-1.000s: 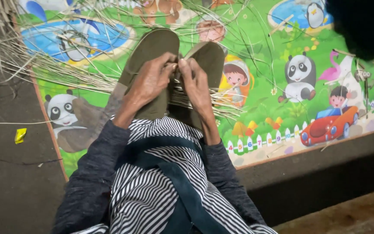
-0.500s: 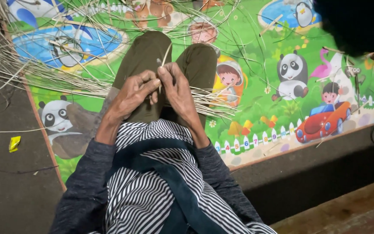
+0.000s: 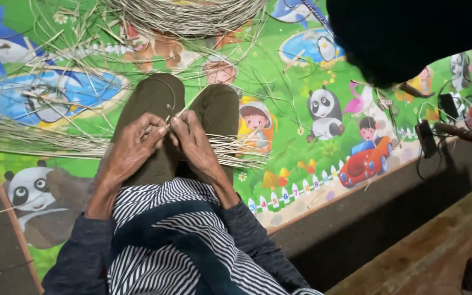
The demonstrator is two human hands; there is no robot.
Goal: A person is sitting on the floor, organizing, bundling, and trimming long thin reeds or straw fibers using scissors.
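Now both hands pinch one thin straw strand (image 3: 184, 111).
Left hand (image 3: 132, 148) and right hand (image 3: 192, 143) have moved closer to the lap (straw bundle (image 3: 55, 143) stays across).

Straw bundle (image 3: 45, 143) across knees (image 3: 184, 104), on mat (image 3: 301, 158); basket (image 3: 187, 16) beyond.

No packages, labels, signs or screens show here.
The only printed thing is the play mat (image 3: 279, 136) on the floor, and it is a mat, not a sign. It is bright green with cartoon pictures: pandas, a blue pond, a red car and small children. A row of little coloured shapes runs along its near edge. Nothing on the mat or beside its edges is a box, a bag, a tag or a screen.
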